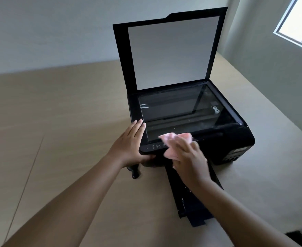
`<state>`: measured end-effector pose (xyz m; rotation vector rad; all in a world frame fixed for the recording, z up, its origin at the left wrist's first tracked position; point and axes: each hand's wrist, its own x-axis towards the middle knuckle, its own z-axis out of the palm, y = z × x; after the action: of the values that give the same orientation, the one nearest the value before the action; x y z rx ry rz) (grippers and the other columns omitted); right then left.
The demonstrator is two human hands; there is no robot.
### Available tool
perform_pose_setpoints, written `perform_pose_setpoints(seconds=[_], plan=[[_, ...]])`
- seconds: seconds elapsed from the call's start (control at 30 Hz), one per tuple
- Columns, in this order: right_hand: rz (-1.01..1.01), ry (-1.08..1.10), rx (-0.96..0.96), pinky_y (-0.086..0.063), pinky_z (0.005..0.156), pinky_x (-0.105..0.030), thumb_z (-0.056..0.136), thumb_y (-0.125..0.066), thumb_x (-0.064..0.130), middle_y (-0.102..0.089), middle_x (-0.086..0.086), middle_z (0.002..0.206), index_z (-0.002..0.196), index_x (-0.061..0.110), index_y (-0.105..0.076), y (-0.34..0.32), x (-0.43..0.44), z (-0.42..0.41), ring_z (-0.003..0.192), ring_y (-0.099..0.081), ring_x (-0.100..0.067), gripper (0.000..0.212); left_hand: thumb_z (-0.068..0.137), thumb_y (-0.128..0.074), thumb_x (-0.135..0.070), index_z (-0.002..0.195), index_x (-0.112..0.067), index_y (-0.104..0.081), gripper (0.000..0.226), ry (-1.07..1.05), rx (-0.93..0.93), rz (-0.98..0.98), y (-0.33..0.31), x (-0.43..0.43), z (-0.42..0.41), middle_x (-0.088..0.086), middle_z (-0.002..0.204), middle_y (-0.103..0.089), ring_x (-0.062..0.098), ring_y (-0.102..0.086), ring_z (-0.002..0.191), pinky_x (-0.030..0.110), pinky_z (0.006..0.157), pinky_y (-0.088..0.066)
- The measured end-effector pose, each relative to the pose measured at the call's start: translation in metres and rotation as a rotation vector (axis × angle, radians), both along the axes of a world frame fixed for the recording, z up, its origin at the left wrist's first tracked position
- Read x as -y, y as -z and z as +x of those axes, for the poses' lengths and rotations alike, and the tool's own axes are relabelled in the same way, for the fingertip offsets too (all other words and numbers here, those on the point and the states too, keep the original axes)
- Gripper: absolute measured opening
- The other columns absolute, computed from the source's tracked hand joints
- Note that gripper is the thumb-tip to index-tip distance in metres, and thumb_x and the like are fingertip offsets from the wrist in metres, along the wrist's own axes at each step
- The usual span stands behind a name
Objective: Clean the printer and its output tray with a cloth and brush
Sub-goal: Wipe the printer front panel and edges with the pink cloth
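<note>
A black printer (232,139) stands on a light wooden table (66,122), its scanner lid (171,50) raised upright and the glass (178,109) exposed. My left hand (130,143) grips the printer's front left corner, fingers flat on top and thumb under the edge. My right hand (189,159) presses a pink cloth (171,139) on the front edge of the glass, beside the control panel; the hand is blurred. The black output tray (194,207) sticks out from the front toward me, partly under my right forearm. A dark brush-like object (134,172) lies beneath my left wrist.
A wall runs behind the table and a window (299,24) sits at the upper right. The table's right edge (274,113) passes close behind the printer. Bare tabletop stretches to the left.
</note>
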<state>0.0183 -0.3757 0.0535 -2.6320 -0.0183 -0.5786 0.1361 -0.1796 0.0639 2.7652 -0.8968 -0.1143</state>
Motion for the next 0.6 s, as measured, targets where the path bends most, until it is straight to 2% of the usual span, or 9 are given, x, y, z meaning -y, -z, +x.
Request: perform_pose_setpoints(seconds=[0.03, 0.1, 0.17, 0.23, 0.33, 0.47, 0.6], plan=[[-0.033, -0.057, 0.001, -0.040, 0.058, -0.028, 0.064, -0.078, 0.007, -0.055, 0.013, 0.123, 0.132, 0.039, -0.046, -0.003, -0.011, 0.002, 0.084, -0.054, -0.024, 0.082, 0.065, -0.044, -0.084, 0.156, -0.018, -0.003, 0.120, -0.006, -0.005, -0.009, 0.000, 0.001, 0.000, -0.006, 0.164, 0.004, 0.007, 0.010, 0.149, 0.032, 0.122, -0.009], [-0.106, -0.131, -0.019, -0.045, 0.058, -0.028, 0.063, -0.080, 0.010, -0.058, 0.012, 0.126, 0.134, 0.033, -0.053, -0.005, -0.015, 0.005, 0.083, -0.055, -0.021, 0.079, 0.065, -0.042, -0.085, 0.156, -0.018, -0.004, 0.120, -0.019, -0.011, -0.022, 0.001, 0.001, -0.001, -0.006, 0.164, 0.003, 0.007, 0.009, 0.149, 0.031, 0.122, -0.008], [-0.150, -0.155, -0.049, -0.052, 0.061, -0.032, 0.066, -0.076, 0.012, -0.053, 0.016, 0.133, 0.138, 0.037, -0.050, -0.001, 0.005, 0.000, 0.084, -0.053, -0.019, 0.080, 0.064, -0.040, -0.088, 0.156, -0.017, -0.005, 0.121, -0.017, 0.011, -0.005, 0.000, 0.001, 0.000, -0.005, 0.164, 0.002, 0.009, 0.007, 0.149, 0.033, 0.122, -0.008], [-0.121, -0.095, -0.101, -0.054, 0.061, -0.039, 0.066, -0.075, 0.009, -0.045, 0.017, 0.139, 0.142, 0.044, -0.040, 0.006, 0.037, -0.012, 0.088, -0.051, -0.021, 0.090, 0.062, -0.037, -0.090, 0.156, -0.016, -0.003, 0.124, 0.003, 0.052, 0.065, -0.002, 0.002, 0.001, -0.002, 0.164, 0.002, 0.013, 0.006, 0.150, 0.036, 0.122, -0.007], [-0.089, 0.029, -0.151, -0.056, 0.063, -0.049, 0.065, -0.077, 0.003, -0.042, 0.009, 0.140, 0.144, 0.033, -0.038, 0.013, 0.085, -0.024, 0.093, -0.049, -0.025, 0.093, 0.063, -0.032, -0.093, 0.156, -0.015, -0.003, 0.125, -0.035, 0.088, 0.126, -0.002, 0.011, -0.004, 0.003, 0.164, 0.003, 0.017, 0.009, 0.150, 0.037, 0.122, 0.003], [-0.089, 0.031, -0.167, -0.053, 0.059, -0.044, 0.073, -0.073, 0.004, -0.051, 0.007, 0.131, 0.139, 0.023, -0.051, 0.001, 0.109, -0.018, 0.092, -0.051, -0.027, 0.073, 0.062, -0.028, -0.093, 0.155, -0.014, -0.012, 0.123, -0.097, 0.090, 0.080, -0.004, 0.026, -0.008, 0.004, 0.164, -0.004, 0.019, 0.004, 0.150, 0.035, 0.122, 0.003], [-0.068, 0.041, -0.146, -0.053, 0.057, -0.041, 0.069, -0.077, 0.003, -0.055, 0.000, 0.125, 0.136, 0.017, -0.055, 0.003, 0.094, -0.013, 0.094, -0.054, -0.032, 0.072, 0.062, -0.028, -0.093, 0.156, -0.016, -0.011, 0.122, -0.115, 0.075, 0.052, -0.004, 0.026, -0.012, 0.001, 0.164, -0.002, 0.015, 0.006, 0.150, 0.031, 0.121, 0.005]])
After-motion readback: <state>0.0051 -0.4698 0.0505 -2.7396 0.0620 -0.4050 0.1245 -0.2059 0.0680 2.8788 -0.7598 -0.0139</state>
